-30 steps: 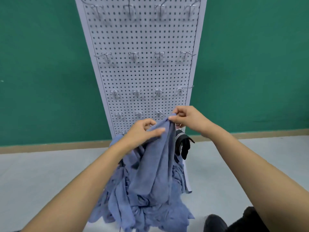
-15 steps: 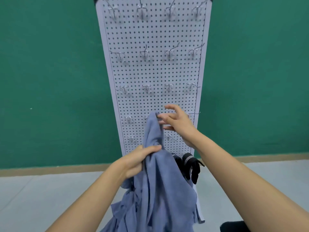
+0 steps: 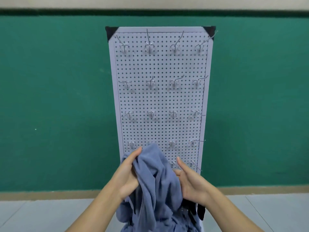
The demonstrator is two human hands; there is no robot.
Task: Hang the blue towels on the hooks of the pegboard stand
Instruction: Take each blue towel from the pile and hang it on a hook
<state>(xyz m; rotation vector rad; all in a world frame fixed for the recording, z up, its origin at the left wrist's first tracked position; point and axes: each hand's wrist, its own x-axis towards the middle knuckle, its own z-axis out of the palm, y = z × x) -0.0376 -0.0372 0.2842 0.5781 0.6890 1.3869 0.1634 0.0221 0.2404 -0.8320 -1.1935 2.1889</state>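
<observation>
Fingers (image 3: 135, 153) of my left hand (image 3: 128, 176) curl tightly round the bunched top of a blue towel (image 3: 155, 181), my right hand (image 3: 192, 183) gripping its other side, thumb raised, in front of the lower hooks (image 3: 172, 144) of the white pegboard stand (image 3: 160, 101), more towels (image 3: 190, 222) heaped at its foot
</observation>
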